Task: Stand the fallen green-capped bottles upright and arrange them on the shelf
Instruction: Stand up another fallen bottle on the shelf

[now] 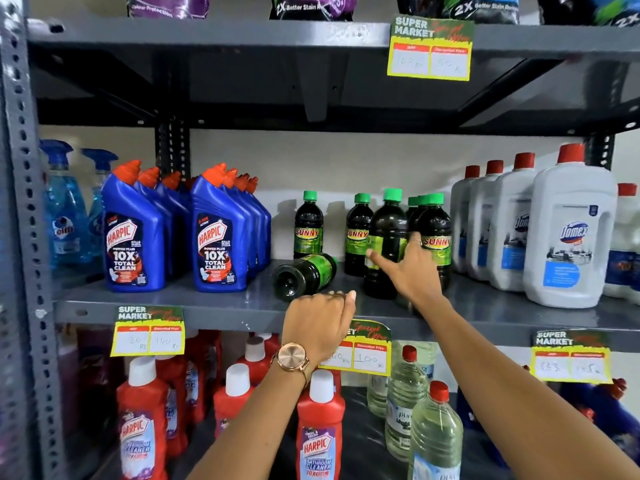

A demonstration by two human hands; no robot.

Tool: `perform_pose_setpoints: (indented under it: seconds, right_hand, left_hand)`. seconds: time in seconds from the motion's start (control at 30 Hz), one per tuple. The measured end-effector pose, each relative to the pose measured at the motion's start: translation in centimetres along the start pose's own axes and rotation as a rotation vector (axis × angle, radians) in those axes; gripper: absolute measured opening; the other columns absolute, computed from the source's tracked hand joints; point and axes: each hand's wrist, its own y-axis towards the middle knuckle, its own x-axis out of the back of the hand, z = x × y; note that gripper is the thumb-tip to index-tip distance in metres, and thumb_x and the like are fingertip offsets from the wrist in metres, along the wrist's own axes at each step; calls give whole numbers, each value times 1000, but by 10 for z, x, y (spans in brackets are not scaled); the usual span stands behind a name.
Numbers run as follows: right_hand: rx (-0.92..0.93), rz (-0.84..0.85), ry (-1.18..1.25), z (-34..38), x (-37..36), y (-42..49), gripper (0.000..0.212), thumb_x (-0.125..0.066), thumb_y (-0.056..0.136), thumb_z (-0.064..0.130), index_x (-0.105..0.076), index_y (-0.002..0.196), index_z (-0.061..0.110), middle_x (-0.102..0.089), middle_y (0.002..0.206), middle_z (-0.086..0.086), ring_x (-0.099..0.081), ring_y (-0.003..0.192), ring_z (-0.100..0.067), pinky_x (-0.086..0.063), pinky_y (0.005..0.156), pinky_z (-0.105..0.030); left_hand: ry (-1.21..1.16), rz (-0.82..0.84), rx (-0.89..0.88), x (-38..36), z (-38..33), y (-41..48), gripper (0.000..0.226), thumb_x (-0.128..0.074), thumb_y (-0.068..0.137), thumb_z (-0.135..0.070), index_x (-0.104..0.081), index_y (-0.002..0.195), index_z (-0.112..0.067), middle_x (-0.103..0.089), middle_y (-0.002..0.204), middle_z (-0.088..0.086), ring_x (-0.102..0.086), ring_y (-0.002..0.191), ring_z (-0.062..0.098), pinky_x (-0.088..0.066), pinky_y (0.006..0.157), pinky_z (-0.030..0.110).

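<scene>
Grey metal shelf (194, 299), upright green-capped bottles (356, 233), one fallen bottle (303, 275), blue Harpic bottles (135, 233), white Domex bottles (568, 237)

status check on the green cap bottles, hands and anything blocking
Left hand open, hovering just short of fallen bottle. Right hand open against upright front bottle. One bottle down, base facing out. Nothing blocking it.

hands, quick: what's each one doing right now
Left hand: loosely curled, holding nothing, just short of the fallen bottle.
Right hand: open, fingers against an upright bottle, not gripping it.
</scene>
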Motion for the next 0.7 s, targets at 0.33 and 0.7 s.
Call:
perform_pose_setpoints:
  seconds: [0.33, 0.7]
  right_hand:
    - [-237, 136, 302, 15, -24, 16, 119, -83, 63, 51, -17, 145, -3, -55, 133, -22, -54, 122, -40, -47, 97, -43]
    - [-61, 212, 139, 6, -33, 5, 85, -84, 64, 46, -44, 124, 1, -61, 118, -16, -59, 109, -33, -47, 85, -36]
  left_hand:
    - [20, -24, 2, -3, 0, 1, 44, -43, 93, -31, -52, 52, -18, -60, 48, 0, -55, 42, 20, -28, 42, 24]
    - [-12, -23, 4, -4, 1, 2, 44, -42, 94, -31, -45, 51, -21, -59, 48, -1, -54, 43, 18, -25, 43, 24]
